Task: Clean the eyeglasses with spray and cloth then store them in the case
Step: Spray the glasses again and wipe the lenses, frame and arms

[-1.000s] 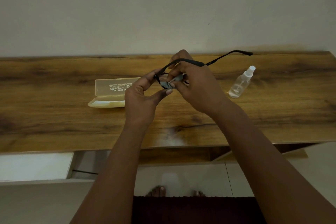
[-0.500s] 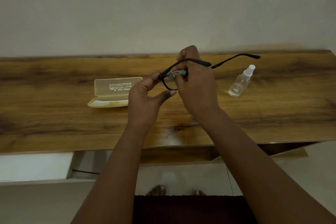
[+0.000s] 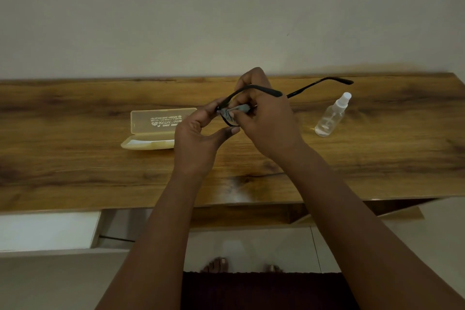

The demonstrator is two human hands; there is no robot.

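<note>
Your left hand [image 3: 198, 141] pinches the black eyeglasses [image 3: 254, 90] at the left end of the frame, fingers on the far side and thumb stretched out under the rim, the rest of the hand loosely curled. Your right hand [image 3: 266, 121] is closed around a small grey-blue cloth [image 3: 232, 112], pressing it against the lens between thumb and fingers; the index finger hooks over the top of the frame. Glasses sit up off the wooden table [image 3: 75, 171], held above its middle. Both temple arms are unfolded: one arcs across the back of your right hand, the other sticks out to the right, its tip above the far edge of the table. Pale yellow case [image 3: 156, 131] lies open on the table just left of your left hand, lid tilted up toward the wall. Clear spray bottle [image 3: 331, 117] stands to the right, apart from both hands, leaning slightly in this wide view.
</note>
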